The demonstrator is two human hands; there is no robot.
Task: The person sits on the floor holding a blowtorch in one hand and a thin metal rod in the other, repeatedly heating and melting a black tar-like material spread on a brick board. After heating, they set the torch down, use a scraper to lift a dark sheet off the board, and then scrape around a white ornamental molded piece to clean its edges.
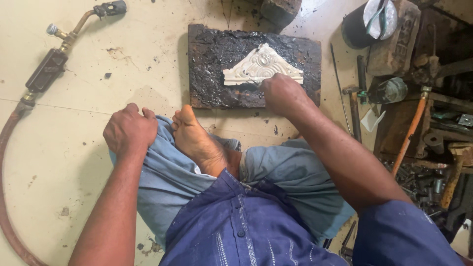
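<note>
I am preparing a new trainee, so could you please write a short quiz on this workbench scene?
1. True or false: the right hand touches the triangular embossed metal piece.
2. What does the metal piece lie on? A) the bare floor B) a dark pitch-covered board C) a brick
3. Where does the left hand rest?

Key:
1. True; it meets the lower edge of the piece.
2. B.
3. On the person's blue-clad knee, closed into a loose fist, away from the gas torch lying on the floor.
</note>
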